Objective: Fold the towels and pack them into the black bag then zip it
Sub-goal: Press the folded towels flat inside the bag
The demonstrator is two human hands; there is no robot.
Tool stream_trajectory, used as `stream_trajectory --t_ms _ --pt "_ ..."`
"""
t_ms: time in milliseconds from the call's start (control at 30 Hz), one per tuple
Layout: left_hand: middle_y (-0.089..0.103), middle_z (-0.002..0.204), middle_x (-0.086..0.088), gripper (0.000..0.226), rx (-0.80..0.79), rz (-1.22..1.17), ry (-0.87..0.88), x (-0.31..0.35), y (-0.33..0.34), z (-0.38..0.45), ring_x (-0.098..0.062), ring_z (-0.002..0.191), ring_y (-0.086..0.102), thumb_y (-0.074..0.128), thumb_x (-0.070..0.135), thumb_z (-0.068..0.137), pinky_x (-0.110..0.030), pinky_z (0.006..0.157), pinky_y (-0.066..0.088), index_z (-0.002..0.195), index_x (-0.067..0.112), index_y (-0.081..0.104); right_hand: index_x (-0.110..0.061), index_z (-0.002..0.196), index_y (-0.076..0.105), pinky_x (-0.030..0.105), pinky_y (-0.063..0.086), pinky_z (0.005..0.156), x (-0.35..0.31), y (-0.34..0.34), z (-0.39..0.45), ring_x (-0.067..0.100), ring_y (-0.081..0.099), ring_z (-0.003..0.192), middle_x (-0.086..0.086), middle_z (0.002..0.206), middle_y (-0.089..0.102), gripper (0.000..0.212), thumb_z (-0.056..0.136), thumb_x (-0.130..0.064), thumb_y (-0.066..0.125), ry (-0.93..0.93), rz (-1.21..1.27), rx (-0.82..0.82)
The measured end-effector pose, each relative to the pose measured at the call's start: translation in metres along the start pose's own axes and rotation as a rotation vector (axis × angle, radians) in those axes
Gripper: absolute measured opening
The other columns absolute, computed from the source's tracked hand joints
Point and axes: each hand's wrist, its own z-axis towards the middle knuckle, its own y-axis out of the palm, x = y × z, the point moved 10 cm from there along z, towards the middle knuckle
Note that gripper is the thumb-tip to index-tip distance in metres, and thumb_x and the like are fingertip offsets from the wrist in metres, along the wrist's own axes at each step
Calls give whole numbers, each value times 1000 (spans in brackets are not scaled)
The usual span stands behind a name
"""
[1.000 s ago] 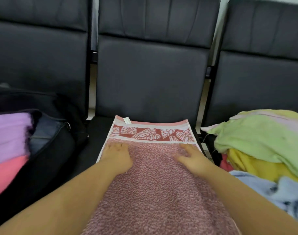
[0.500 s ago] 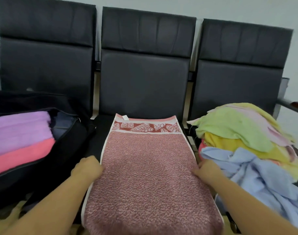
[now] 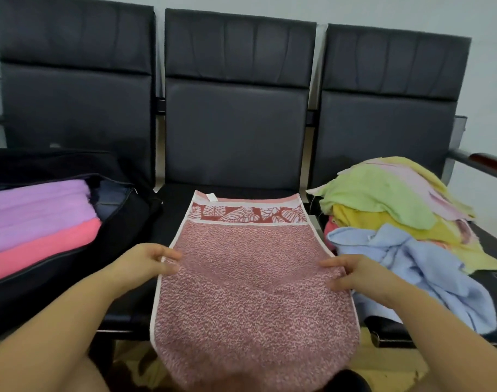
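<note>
Three seats point(image 3: 236, 131); 2 hands point(image 3: 145, 264) point(image 3: 357, 275) pinching 1 red towel point(image 3: 250, 278); 1 bag point(image 3: 122, 219).

Both bare forearms reach forward from the lower corners, converging slightly. Left hand point(image 3: 145, 264): fingers curled inward, thumb on top, pinching a cloth edge. Right hand point(image 3: 354, 274): mirrored pose, fingers extended toward centre, thumb below, pinching the opposite edge.

Bag point(image 3: 122, 222) left, spread towel point(image 3: 250, 278) middle, towel pile point(image 3: 397, 222) right
</note>
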Motion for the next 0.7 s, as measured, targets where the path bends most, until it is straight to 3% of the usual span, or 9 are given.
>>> stream_trajectory --t_ms 67,167,233,267,333,400,500,633,700 --pt "62 72 11 31 52 158 55 9 -7 -10 2 61 51 79 1 72 -7 63 38 85 27 69 -17 121 62 7 42 62 0 -2 -3 1 55 74 -4 97 63 48 78 1 72 -29 -282 41" --pt "63 83 9 30 175 410 107 18 -18 -19 2 60 45 78 13 77 -14 61 35 103 25 71 -20 123 63 11 37 67 -11 1 -8 5 58 82 -1 107 67 40 84 -9 67 -132 -546 106" --pt "55 78 9 19 263 543 154 24 -25 -26 -4 68 48 76 23 79 -23 65 35 97 26 72 -23 87 71 14 34 59 -24 -3 -16 4 52 66 -1 79 66 7 88 -19 67 -197 -579 165" --pt "52 77 8 10 318 588 207 28 -31 -28 -9 71 50 77 25 79 -26 68 36 87 27 71 -26 67 64 17 33 56 -28 -6 -19 5 47 59 -2 65 58 22 88 -22 68 -231 -550 195" --pt "54 82 6 12 410 627 299 35 -44 -37 -15 79 54 78 26 77 -32 75 40 74 25 66 -17 62 59 27 35 61 -39 -17 -29 14 51 64 2 64 55 28 88 -23 67 -256 -439 235" --pt "62 85 9 12 395 446 333 40 -56 -46 -11 83 58 71 27 83 -33 79 42 73 25 65 -15 81 64 26 37 67 -50 -27 -44 19 56 83 0 81 62 17 94 -24 58 -231 -286 248" --pt "67 68 11 21 284 47 251 46 -60 -59 4 64 59 55 32 92 -30 74 45 74 23 63 -27 91 63 9 38 63 -69 -38 -68 10 59 89 -12 87 63 18 98 -28 47 -228 -20 272" --pt "73 85 3 40 286 -670 210 51 -68 -74 -2 68 67 74 53 59 -26 67 51 81 20 74 -25 85 63 5 45 51 -96 -52 -87 -9 63 61 -20 72 69 22 97 -27 45 -276 402 326" --pt "74 80 4 38 294 -807 146 49 -65 -72 -7 69 69 77 54 53 -29 67 50 75 22 78 -28 81 60 10 46 54 -105 -60 -93 -8 60 58 -24 59 64 20 95 -30 47 -292 488 382"
